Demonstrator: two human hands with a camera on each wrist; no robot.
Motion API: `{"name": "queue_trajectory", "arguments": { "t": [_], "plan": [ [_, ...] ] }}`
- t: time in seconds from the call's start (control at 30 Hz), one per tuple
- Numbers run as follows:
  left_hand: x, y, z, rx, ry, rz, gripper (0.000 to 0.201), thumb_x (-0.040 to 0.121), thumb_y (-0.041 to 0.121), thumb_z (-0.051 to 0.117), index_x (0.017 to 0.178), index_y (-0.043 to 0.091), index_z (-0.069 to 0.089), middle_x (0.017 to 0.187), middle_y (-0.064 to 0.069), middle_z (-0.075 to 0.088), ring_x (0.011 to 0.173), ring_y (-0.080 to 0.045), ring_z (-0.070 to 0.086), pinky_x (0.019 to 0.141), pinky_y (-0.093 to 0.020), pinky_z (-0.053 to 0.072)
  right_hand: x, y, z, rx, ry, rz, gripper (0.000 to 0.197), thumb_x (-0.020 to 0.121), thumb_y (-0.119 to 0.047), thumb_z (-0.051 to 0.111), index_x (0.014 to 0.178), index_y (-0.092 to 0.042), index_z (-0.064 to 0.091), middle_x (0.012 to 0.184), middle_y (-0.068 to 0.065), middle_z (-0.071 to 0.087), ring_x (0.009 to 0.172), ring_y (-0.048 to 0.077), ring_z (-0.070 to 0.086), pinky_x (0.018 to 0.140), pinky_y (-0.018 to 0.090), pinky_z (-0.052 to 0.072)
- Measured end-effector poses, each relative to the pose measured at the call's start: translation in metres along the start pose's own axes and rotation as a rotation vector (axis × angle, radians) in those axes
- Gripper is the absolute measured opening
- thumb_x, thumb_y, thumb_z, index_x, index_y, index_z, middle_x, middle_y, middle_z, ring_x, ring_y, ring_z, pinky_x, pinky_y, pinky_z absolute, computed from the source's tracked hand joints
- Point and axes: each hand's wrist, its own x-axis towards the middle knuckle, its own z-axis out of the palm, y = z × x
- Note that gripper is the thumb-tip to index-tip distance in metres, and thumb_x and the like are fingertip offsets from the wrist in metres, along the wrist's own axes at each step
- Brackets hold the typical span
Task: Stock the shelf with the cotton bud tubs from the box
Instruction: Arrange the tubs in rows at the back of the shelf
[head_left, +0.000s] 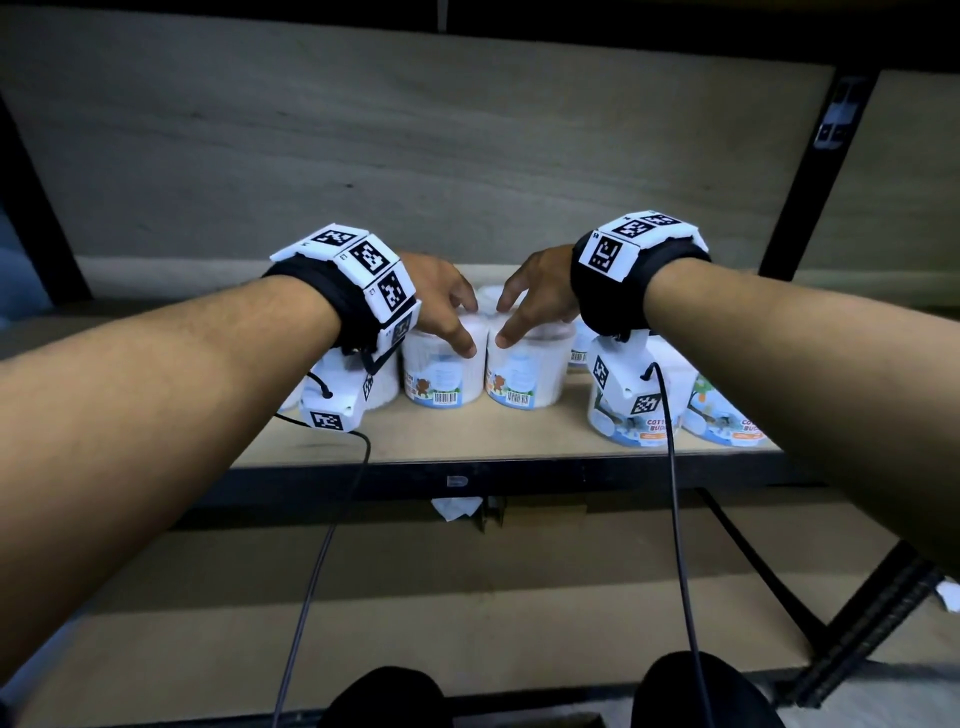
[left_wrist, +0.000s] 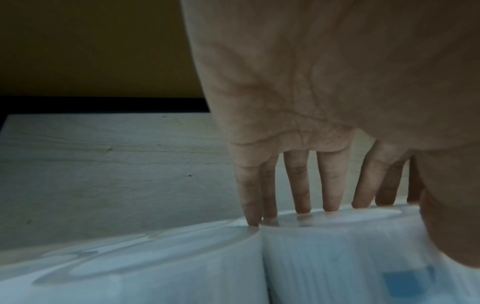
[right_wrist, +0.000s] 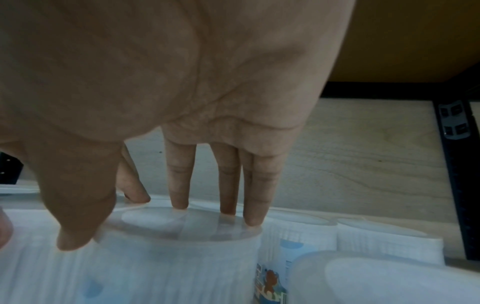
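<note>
Two clear cotton bud tubs with bear labels stand side by side on the wooden shelf (head_left: 467, 436). My left hand (head_left: 465, 325) grips the left tub (head_left: 441, 374) from above, thumb on its near side and fingers down over the far rim. My right hand (head_left: 506, 322) holds the right tub (head_left: 527, 376) the same way. In the left wrist view my left hand (left_wrist: 376, 226) spans the tub's lid (left_wrist: 337, 257). In the right wrist view my right hand (right_wrist: 153, 226) spans its tub (right_wrist: 168, 267), index finger lifted.
More tubs stand on the shelf: two at the front right (head_left: 631, 421) (head_left: 727, 415), one behind (head_left: 579, 353), one at the left (head_left: 384, 384) under my wrist. A black upright post (head_left: 810, 208) bounds the right. A lower shelf board (head_left: 467, 597) lies below.
</note>
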Motion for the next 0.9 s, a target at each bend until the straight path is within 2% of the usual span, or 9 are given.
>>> {"name": "queue_trajectory", "arguments": {
  "t": [0.1,0.2,0.3,0.43,0.57,0.73,0.9],
  "plan": [
    [-0.002,-0.001,0.0,-0.011,0.001,-0.001,0.067,0.074,0.059,0.072,0.134,0.034,0.056,0.139,0.01,0.054,0.127,-0.016,0.049,0.104,-0.029,0.037,-0.001,0.001,0.001,0.025,0.002,0.002,0.063,0.078,-0.058,0.071,0.134,-0.031,0.058,0.127,-0.008,0.056,0.098,0.016,0.05,0.103,0.031,0.042],
    [-0.004,-0.001,0.002,-0.021,0.014,-0.001,0.067,0.072,0.06,0.073,0.132,0.034,0.058,0.137,0.012,0.056,0.125,-0.015,0.051,0.104,-0.028,0.038,-0.002,0.003,0.001,0.032,-0.001,0.001,0.063,0.078,-0.058,0.071,0.134,-0.033,0.058,0.117,-0.01,0.053,0.106,0.016,0.05,0.103,0.032,0.041],
    [-0.008,0.0,0.002,-0.03,0.022,0.004,0.064,0.073,0.058,0.074,0.13,0.033,0.06,0.132,0.011,0.058,0.121,-0.014,0.052,0.099,-0.026,0.038,-0.006,0.004,0.003,0.058,0.016,0.002,0.061,0.077,-0.057,0.072,0.132,-0.034,0.059,0.111,-0.011,0.05,0.103,0.013,0.047,0.099,0.029,0.04],
    [-0.014,0.004,0.001,-0.024,0.015,0.011,0.062,0.075,0.058,0.073,0.13,0.032,0.06,0.132,0.009,0.056,0.123,-0.015,0.051,0.099,-0.027,0.038,-0.011,0.004,0.005,0.065,0.027,0.0,0.059,0.077,-0.056,0.072,0.13,-0.035,0.06,0.11,-0.011,0.05,0.104,0.014,0.048,0.092,0.028,0.038],
    [-0.02,0.006,0.002,-0.019,0.023,0.012,0.061,0.075,0.059,0.072,0.129,0.033,0.061,0.132,0.009,0.056,0.123,-0.016,0.051,0.096,-0.027,0.037,-0.018,0.002,0.006,0.064,0.024,0.012,0.057,0.076,-0.057,0.073,0.128,-0.037,0.061,0.112,-0.012,0.049,0.119,0.018,0.051,0.099,0.031,0.041],
    [-0.029,0.01,0.001,-0.026,0.018,0.006,0.067,0.075,0.06,0.072,0.134,0.033,0.057,0.138,0.008,0.053,0.127,-0.015,0.049,0.094,-0.024,0.033,-0.026,0.001,0.006,0.096,0.019,0.014,0.055,0.073,-0.058,0.075,0.123,-0.039,0.063,0.114,-0.013,0.051,0.107,0.015,0.049,0.102,0.035,0.043],
    [-0.041,0.015,0.0,-0.037,0.024,0.004,0.067,0.078,0.057,0.071,0.137,0.03,0.055,0.142,0.007,0.051,0.129,-0.015,0.048,0.092,-0.021,0.03,-0.037,-0.001,0.005,0.109,0.007,0.011,0.057,0.071,-0.059,0.076,0.123,-0.039,0.063,0.112,-0.013,0.054,0.104,0.016,0.052,0.102,0.036,0.045]
  ]
}}
